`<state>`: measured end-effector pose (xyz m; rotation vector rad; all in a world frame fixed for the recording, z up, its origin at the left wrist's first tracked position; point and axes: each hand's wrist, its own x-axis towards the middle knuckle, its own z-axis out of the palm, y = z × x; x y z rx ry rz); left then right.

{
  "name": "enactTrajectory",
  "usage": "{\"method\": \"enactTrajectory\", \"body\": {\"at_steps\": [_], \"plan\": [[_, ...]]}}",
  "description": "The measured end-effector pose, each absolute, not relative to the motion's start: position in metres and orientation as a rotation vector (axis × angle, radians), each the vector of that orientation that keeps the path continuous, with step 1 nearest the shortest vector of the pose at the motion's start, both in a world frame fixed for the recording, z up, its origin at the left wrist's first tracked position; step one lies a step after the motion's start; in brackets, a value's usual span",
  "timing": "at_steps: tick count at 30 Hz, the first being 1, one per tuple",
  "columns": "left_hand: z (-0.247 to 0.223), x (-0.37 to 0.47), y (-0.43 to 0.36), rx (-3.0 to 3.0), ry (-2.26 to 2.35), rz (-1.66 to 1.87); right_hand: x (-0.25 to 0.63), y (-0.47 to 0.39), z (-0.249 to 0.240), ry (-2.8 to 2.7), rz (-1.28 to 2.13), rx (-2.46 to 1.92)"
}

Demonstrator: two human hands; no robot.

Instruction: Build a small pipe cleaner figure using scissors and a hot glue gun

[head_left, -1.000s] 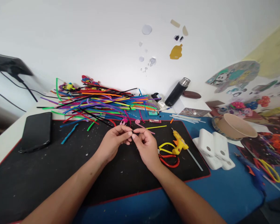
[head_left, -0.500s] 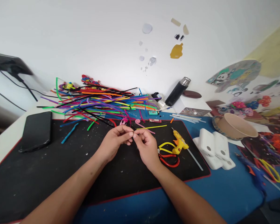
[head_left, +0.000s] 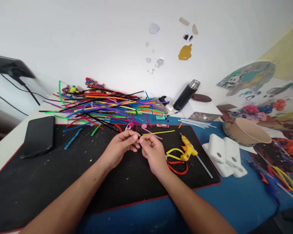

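Observation:
Over the black mat [head_left: 70, 178], my left hand [head_left: 123, 144] and my right hand [head_left: 152, 151] meet fingertip to fingertip. Both are closed in a pinch on a small black piece of pipe cleaner [head_left: 140, 133]; most of it is hidden by the fingers. Just beyond them lie a small pink figure [head_left: 129, 126], a pink pipe cleaner [head_left: 144, 127] curled into a spiral at one end, and a yellow-green pipe cleaner [head_left: 161, 132]. To the right of my right hand are pliers with red and yellow handles [head_left: 177, 172] and a yellow glue gun [head_left: 189, 149].
Loose pipe cleaners [head_left: 104, 105] are heaped along the wall. A phone [head_left: 39, 135] lies at the left. Further right are a black flask [head_left: 187, 95], glue sticks [head_left: 196, 123], white devices [head_left: 216, 148], a bowl [head_left: 251, 130] and a second glue gun [head_left: 268, 185].
My fingertips have shifted slightly, and a bit more of the black piece shows above them. Both hands stay together in the same place.

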<state>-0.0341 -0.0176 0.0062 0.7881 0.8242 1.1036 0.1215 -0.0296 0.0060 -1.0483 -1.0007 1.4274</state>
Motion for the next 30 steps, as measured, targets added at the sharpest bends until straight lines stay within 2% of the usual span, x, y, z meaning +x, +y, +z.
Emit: {"method": "enactTrajectory", "body": {"at_steps": [30], "plan": [[0.0008, -0.0336, -0.0167, 0.705, 0.783, 1.072, 0.1192, -0.0327, 0.005, -1.011, 1.42, -1.06]]}}
